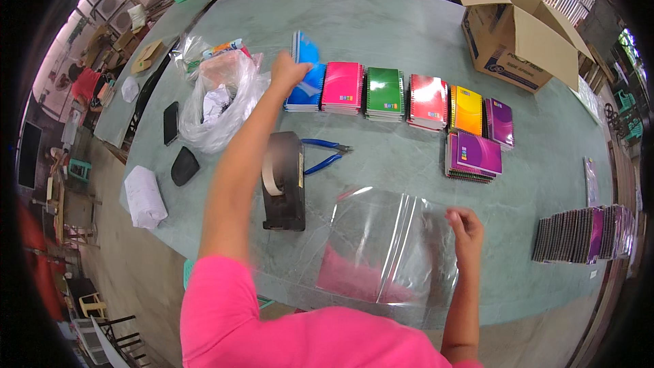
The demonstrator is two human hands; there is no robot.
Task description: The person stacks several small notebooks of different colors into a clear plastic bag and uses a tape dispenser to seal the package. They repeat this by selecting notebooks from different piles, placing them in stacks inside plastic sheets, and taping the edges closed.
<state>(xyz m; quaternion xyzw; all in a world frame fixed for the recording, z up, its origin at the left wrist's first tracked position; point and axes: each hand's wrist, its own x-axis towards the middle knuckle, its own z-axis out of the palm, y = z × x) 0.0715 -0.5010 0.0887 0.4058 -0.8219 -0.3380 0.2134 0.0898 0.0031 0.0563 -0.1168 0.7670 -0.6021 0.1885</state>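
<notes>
My left hand [289, 71] reaches far over the table, its fingers closed on a blue spiral notebook [306, 46] that is tilted up and partly blurred. Under it sits a stack of blue notebooks [303, 101]. To the right run stacks of pink [343, 85], green [385, 90], red [428, 97] and yellow notebooks [466, 108]. Purple notebooks lie at the row's end [501, 123] and on a nearer stack [479, 152]. Close to my body is a clear plastic bag [368, 245]. At its right edge my right hand [466, 235] is closed, seemingly pinching the film.
A black tape dispenser [286, 191] and blue-handled pliers [323, 153] lie mid-table. Leftward are a filled plastic bag [225, 116], a phone [171, 123], a black pouch [184, 166] and a white bundle [144, 197]. An open carton [511, 41] and packed notebooks [569, 235] stand right.
</notes>
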